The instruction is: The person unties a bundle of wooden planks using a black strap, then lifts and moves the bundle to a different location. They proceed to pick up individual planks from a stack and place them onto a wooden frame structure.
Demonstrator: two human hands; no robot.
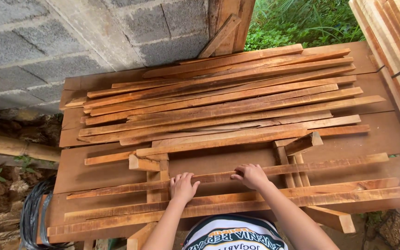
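At the far left a grey block wall [70, 41] rises behind the work, with a bamboo pole [15, 147] and a coil of black cable [33, 214] low beside the desk [93, 169]. The desk is a rough plank top. Across its far half lies a loose pile of thin reddish wood strips [223, 99], fanned lengthwise from left to right.

Nearer, a single long strip [329, 164] runs across two short upright supports. The left hand [183, 186] lies flat, fingers spread, pressing on this strip near the left support [158, 178]. The right hand [252, 175] curls over the strip's far edge just to the right, fingers wrapped on it, near the right support [292, 169]. Both hands touch the strip; neither lifts it clear.

Two more long strips [237, 203] lie side by side at the near edge, just below the hands.

By the look of it, the strip is being seated or aligned on the supports. The next move seems to call for steady, even pressure from both hands so the strip stays level and parallel to its neighbours.

At far right a stack of pale boards [394, 51] leans in, with green plants [302, 21] beyond.
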